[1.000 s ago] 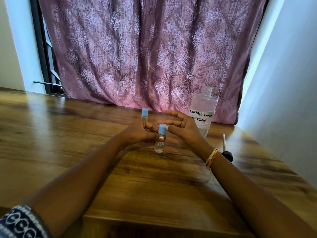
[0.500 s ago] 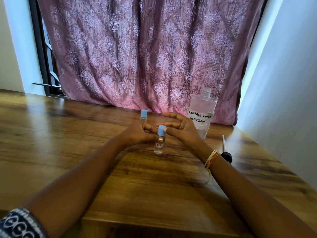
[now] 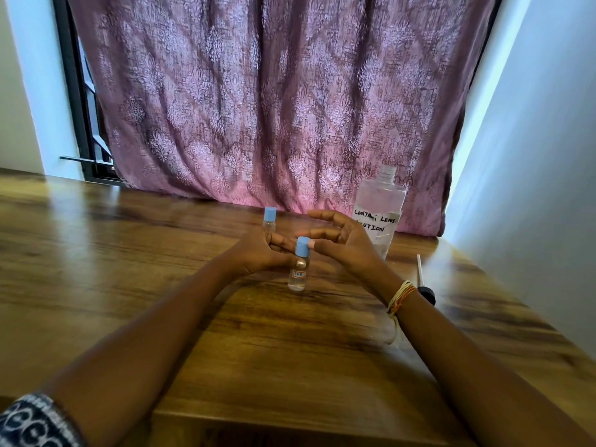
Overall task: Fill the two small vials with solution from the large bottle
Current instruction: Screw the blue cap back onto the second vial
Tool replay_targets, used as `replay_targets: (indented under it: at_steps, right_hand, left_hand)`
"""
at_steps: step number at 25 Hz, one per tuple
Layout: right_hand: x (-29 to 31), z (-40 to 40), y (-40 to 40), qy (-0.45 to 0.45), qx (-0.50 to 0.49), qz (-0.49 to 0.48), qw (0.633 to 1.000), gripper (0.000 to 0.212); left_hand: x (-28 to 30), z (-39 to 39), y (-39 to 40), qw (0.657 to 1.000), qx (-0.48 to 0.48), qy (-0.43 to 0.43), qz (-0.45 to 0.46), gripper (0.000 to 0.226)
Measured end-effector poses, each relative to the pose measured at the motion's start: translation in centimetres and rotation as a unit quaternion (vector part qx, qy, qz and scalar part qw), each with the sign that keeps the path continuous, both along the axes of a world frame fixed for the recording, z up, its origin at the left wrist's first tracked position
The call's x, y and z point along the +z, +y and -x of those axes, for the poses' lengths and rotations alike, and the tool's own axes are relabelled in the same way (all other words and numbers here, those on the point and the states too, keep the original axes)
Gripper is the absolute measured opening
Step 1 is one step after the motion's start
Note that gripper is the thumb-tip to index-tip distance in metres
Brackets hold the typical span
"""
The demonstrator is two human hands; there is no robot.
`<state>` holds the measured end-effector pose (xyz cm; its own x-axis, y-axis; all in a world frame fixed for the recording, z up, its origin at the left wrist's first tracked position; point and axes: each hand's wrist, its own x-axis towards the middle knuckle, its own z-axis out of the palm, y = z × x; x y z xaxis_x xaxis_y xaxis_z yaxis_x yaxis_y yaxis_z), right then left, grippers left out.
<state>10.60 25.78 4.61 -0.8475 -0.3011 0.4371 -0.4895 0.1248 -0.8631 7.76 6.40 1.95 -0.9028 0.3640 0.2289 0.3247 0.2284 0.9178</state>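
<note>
Head view: left hand (image 3: pixel 258 254) holds near vial (image 3: pixel 298 269) upright on wooden bench (image 3: pixel 129 285), grip closed round its body. Right hand (image 3: pixel 342 243), fingers spread, thumb tip at blue cap (image 3: pixel 302 246). Second capped vial (image 3: pixel 269 221) behind. Large bottle (image 3: pixel 380 211), uncapped, stands right, before curtain (image 3: pixel 258 101).

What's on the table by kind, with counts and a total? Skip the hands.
Small vials with blue caps: 2, near vial and far vial
Large bottle, uncapped: 1
Black cap with white tube, lying on the table: 1
Total: 4
</note>
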Motion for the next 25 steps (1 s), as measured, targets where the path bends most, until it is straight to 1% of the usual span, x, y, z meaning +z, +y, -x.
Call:
replay_targets:
  at_steps: [3, 6, 8, 10, 14, 19, 21, 22, 25]
  right_hand:
    - [-0.3, 0.2, -0.1, 0.003, -0.027, -0.004, 1.0, 0.044]
    - [-0.3, 0.3, 0.0, -0.01, 0.002, -0.018, 1.0, 0.047]
    - [-0.2, 0.3, 0.1, -0.006, 0.014, -0.042, 0.999, 0.042]
    - [-0.2, 0.3, 0.0, 0.021, -0.006, -0.06, 0.998, 0.033]
    - [-0.5, 0.1, -0.5, 0.042, -0.051, -0.028, 0.997, 0.026]
    - [-1.0, -0.1, -1.0, 0.053, -0.079, -0.008, 0.995, 0.021]
    - [-0.9, -0.1, -0.7, 0.054, -0.058, -0.02, 0.997, 0.026]
    - [-0.9, 0.1, -0.5, 0.046, -0.042, -0.034, 0.997, 0.031]
    - [-1.7, 0.7, -0.1, -0.015, -0.013, -0.113, 0.993, 0.049]
  left_hand:
    - [-0.1, 0.0, 0.0, 1.0, 0.003, 0.002, -0.003, 0.026]
    - [-0.1, 0.1, -0.1, 1.0, 0.007, 0.002, -0.001, 0.027]
    - [-0.1, 0.0, 0.0, 1.0, 0.013, 0.005, 0.002, 0.024]
    - [0.0, 0.0, 0.1, 1.0, 0.012, 0.007, 0.002, 0.022]
    - [0.1, -0.4, 0.3, 0.999, 0.007, 0.028, 0.018, 0.022]
    - [0.2, -1.0, 0.3, 0.998, 0.015, 0.054, 0.022, 0.031]
    - [0.3, -1.1, 0.2, 0.998, 0.008, 0.061, 0.021, 0.03]
    - [0.3, -1.1, 0.2, 0.997, 0.006, 0.068, 0.021, 0.03]
    - [0.2, -0.9, 0.1, 0.994, 0.021, 0.102, 0.031, 0.03]
